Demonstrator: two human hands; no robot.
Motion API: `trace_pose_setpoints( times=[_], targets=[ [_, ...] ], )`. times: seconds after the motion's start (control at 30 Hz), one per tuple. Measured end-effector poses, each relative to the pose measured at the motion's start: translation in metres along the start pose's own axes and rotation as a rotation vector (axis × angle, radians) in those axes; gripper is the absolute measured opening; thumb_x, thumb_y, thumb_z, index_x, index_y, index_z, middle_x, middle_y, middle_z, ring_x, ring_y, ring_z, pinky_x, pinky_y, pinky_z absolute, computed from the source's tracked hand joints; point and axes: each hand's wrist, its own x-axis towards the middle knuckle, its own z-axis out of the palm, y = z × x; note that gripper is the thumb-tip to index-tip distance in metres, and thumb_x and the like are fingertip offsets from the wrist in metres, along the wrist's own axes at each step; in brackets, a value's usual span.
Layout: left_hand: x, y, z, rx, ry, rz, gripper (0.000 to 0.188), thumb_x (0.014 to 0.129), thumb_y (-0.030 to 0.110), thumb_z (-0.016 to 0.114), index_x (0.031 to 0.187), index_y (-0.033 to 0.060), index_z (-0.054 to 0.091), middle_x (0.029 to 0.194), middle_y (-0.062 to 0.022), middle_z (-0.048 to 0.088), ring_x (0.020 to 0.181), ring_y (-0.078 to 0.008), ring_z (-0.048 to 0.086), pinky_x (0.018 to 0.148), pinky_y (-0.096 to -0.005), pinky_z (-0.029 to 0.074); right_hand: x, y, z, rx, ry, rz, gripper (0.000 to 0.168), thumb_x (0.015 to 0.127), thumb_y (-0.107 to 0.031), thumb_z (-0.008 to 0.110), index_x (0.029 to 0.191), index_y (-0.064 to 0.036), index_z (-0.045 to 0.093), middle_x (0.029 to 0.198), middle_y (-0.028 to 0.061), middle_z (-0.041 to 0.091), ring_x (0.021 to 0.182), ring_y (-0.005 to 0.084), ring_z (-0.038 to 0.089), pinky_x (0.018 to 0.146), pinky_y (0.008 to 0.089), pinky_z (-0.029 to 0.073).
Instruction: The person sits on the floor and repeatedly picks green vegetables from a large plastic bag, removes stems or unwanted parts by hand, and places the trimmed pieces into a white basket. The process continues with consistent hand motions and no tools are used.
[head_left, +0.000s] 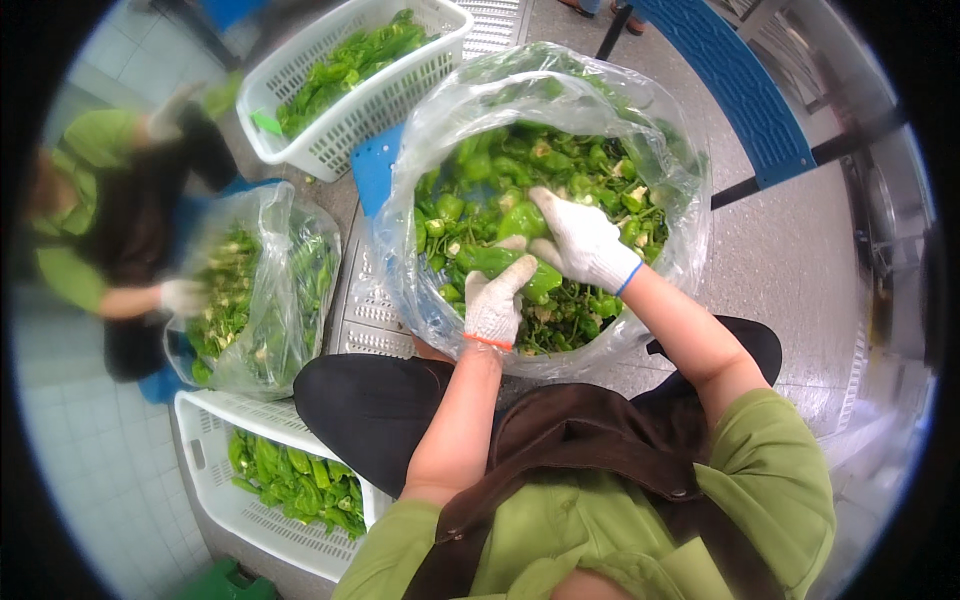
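A large clear plastic bag (397, 247) stands with its mouth spread wide in front of me, holding green peppers, cut stem ends and cores (562, 330). Over it, my left hand (495, 304), in a white knit glove with an orange cuff edge, has its thumb and fingers around a long green pepper (495, 260). My right hand (585, 236), gloved in white with a blue cuff edge, grips a green pepper piece (523, 220) just above and to the right. The two hands are close together. Some fingertips are hidden by the peppers.
White perforated baskets of green peppers stand at the upper left (352, 124) and lower left (262, 536). A gloved co-worker (127, 202) sits at left beside another clear bag (277, 300) of peppers and trimmings. A blue plastic step (739, 82) is at upper right, a floor drain grate (371, 315) nearby.
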Motion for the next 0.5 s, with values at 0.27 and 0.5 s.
trace_pose_setpoints(
  times=[0.27,0.5],
  targets=[
    [0.001,-0.038,-0.014,-0.22,0.138,-0.256,0.036,0.09,0.007,0.058,0.126,0.0036,0.052,0.112,-0.0161,0.063,0.089,-0.0296,0.066,0.073,-0.0455,0.056,-0.029,-0.006,0.029,-0.151,-0.189,0.193,0.037,0.082,-0.034,0.066,0.094,-0.001,0.055,0.078,0.0195,0.067,0.076,0.0392,0.067,0.067,0.0484,0.053],
    [-0.002,-0.007,-0.015,-0.268,0.05,-0.309,0.034,0.091,0.014,0.056,0.124,0.0053,0.054,0.109,-0.0108,0.063,0.088,-0.0237,0.061,0.065,-0.0417,0.051,-0.003,-0.008,0.007,-0.021,-0.173,0.127,0.024,0.077,-0.029,0.06,0.087,-0.008,0.063,0.078,0.0196,0.067,0.078,0.0419,0.066,0.07,0.0506,0.053]
  ],
)
